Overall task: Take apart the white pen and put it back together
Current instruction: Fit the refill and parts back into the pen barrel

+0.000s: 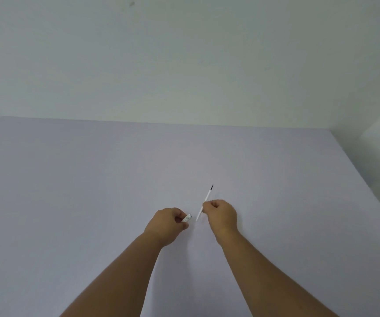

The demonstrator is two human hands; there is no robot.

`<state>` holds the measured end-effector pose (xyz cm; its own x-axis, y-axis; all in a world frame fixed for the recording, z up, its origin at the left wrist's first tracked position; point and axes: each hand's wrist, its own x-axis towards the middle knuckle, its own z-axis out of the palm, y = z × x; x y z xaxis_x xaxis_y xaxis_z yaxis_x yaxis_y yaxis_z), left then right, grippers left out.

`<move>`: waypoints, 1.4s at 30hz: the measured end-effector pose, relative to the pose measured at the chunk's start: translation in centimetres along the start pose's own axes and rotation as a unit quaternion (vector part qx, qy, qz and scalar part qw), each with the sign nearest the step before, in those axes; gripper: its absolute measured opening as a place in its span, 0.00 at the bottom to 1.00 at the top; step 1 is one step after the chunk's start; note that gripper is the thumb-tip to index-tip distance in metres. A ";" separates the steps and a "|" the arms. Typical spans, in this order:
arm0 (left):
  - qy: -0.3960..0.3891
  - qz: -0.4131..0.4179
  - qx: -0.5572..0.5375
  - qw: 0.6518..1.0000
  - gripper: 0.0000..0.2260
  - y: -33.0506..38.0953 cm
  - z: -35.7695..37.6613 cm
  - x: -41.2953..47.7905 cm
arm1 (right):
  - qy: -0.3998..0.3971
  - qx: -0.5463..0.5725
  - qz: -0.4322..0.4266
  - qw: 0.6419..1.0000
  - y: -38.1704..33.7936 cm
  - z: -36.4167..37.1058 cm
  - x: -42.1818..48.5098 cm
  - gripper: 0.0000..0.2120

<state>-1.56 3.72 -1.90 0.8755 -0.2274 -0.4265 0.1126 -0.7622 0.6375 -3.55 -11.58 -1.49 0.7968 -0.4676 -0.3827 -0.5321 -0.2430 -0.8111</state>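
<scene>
The white pen is in two parts, just below the middle of the frame. Its thin white refill (pixel 204 203), dark at the tip, slants up and to the right, pinched in the closed right hand (pixel 221 213). The short white barrel (pixel 187 218) pokes from the closed left hand (pixel 167 224). Both hands are over the pale tabletop (pixel 70 191).

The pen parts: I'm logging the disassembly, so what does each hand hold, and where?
The left hand grips the white pen barrel, one end showing. The right hand pinches the thin refill near its lower end.
</scene>
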 end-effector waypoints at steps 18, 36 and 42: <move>-0.010 0.037 -0.021 0.999 0.03 2.1 0.6 -0.1 | -0.067 0.128 0.062 0.988 0.3 -2.0 -0.4 0.05; -0.012 0.017 -0.060 0.998 0.04 2.0 0.6 0.2 | -0.029 -0.341 -0.063 0.938 2.8 -3.9 2.2 0.10; -0.029 0.016 -0.078 0.996 0.13 2.0 0.5 -0.1 | -0.010 -0.319 -0.051 0.946 3.4 -3.3 2.5 0.10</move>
<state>-1.62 1.91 -0.85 0.8513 -0.2884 -0.4384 0.1609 -0.6517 0.7412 -4.28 -16.34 -3.74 0.8555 -0.3993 -0.3296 -0.5111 -0.7528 -0.4148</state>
